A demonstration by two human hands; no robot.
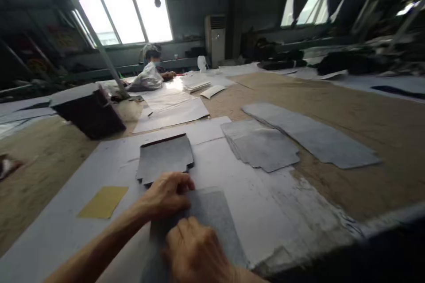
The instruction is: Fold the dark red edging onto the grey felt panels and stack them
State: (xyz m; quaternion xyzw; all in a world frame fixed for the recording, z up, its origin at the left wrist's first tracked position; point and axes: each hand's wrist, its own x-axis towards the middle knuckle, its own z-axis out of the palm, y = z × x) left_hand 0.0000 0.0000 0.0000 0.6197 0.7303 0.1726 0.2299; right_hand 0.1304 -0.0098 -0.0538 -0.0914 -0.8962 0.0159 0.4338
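Observation:
A grey sheet-like piece (221, 219), fabric or lining, lies on white paper in front of me, its near part under my hands. My left hand (171, 194) is closed at its far left edge, fingers curled and thumb bent towards them. Lower down, my right hand (195, 247) rests closed on the same piece, with fingers folded under; what they grip is hidden. Just beyond my left hand lies a grey cut piece (165, 157) with dark edges and notched corners. A yellow paper card (103, 202) is left of my left forearm.
Stacked grey notched pieces (260, 143) and long grey pieces (315, 137) lie to the right. A dark box-like object (89, 112) stands at the left. Farther back are white sheets (172, 110) and a seated person (154, 59). The table's edge (332, 247) runs along the near right.

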